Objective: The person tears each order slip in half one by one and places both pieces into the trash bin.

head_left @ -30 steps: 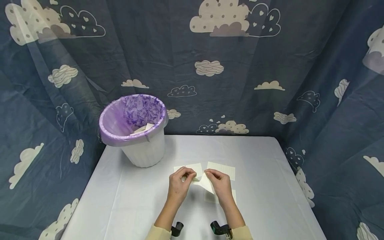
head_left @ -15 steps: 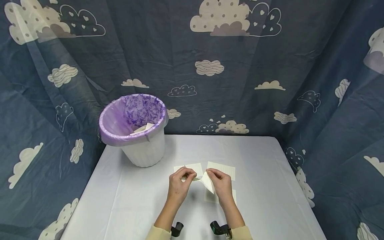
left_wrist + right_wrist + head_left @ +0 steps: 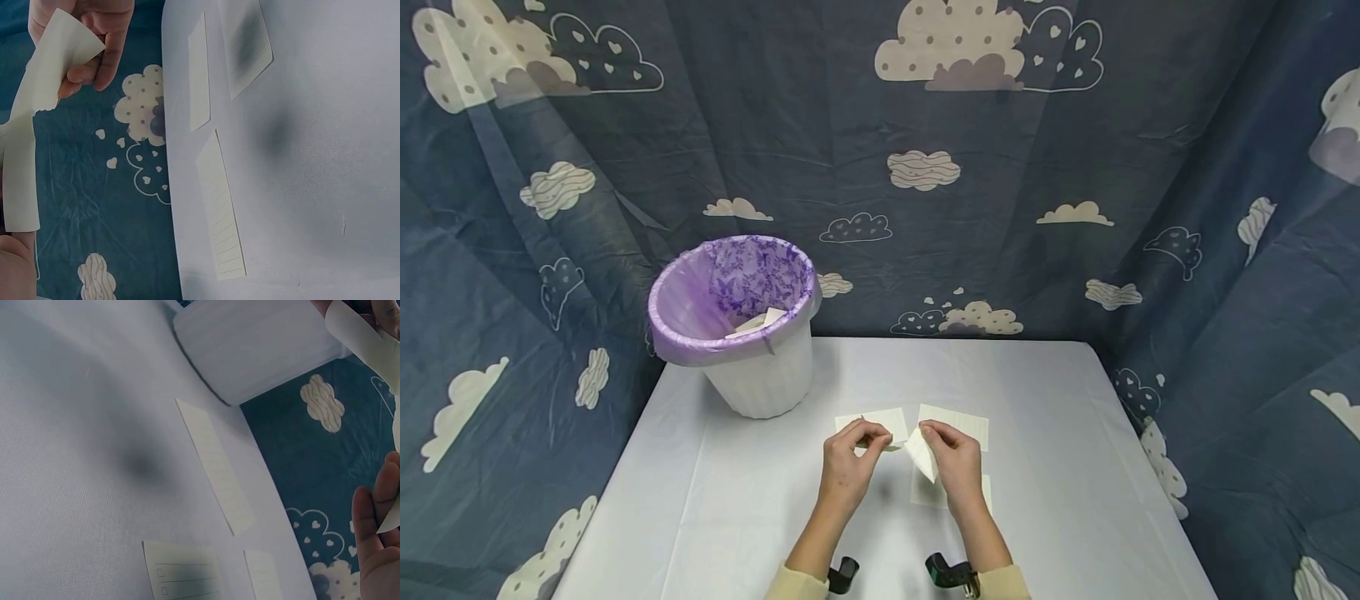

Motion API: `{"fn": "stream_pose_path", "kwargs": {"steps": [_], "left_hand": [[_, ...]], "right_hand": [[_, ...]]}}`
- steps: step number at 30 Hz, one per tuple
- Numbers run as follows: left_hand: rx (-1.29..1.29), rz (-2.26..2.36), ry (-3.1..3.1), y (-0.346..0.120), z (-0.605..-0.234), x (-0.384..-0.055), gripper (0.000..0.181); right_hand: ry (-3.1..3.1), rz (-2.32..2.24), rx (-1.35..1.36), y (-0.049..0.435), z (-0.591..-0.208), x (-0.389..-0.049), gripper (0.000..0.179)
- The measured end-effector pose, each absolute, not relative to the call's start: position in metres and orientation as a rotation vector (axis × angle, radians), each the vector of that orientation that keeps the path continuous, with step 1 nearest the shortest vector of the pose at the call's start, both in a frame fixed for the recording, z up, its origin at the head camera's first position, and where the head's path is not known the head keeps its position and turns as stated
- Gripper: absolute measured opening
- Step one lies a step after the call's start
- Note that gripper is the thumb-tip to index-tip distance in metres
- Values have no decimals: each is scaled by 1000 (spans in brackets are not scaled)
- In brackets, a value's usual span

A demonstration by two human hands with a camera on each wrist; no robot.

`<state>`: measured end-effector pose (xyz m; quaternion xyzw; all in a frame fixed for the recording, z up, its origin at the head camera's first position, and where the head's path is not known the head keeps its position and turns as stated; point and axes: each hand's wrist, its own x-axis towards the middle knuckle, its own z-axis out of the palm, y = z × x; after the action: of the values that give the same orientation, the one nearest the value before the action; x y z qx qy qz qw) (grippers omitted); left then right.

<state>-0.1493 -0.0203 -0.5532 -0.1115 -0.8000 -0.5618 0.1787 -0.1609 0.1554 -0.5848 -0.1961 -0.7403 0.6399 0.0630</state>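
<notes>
My left hand and right hand are raised over the table, each pinching one side of a cream sheet of paper. In the left wrist view the paper has a ragged tear between the two hands, and its halves still look joined at the far left edge. The right-hand part hangs down as a pointed flap. Below lie more paper pieces: one at the back left, one at the back right and one at the front right, partly behind my right hand. Lines are printed on some.
A white bin with a purple liner stands at the table's back left, several paper pieces inside it. A dark blue curtain with clouds surrounds the white table at the back and sides.
My right hand has shifted slightly right, away from the left. The tear in the paper has widened, and a gap now shows between the two parts in the head view.
</notes>
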Motion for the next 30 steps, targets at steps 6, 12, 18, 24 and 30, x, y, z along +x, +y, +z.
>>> {"fn": "stream_pose_path", "kwargs": {"steps": [6,12,18,24,30], "left_hand": [[-317,-1568,-2281,-21,-553,-149,6],[-327,-1564,-2278,-21,-554,-150,7],[-317,-1575,-2283,-21,-553,-151,7],[-305,-1581,-2286,-22,-555,-150,5],[-296,-1592,-2286,-22,-555,-150,5]], "right_hand": [[-2235,1935,-606,158,-584,-161,18],[-2229,1939,-614,160,-583,-163,19],[-2210,1951,-611,160,-583,-165,20],[-2178,1932,-626,164,-584,-168,20],[-2171,1933,-638,167,-583,-170,21]]}}
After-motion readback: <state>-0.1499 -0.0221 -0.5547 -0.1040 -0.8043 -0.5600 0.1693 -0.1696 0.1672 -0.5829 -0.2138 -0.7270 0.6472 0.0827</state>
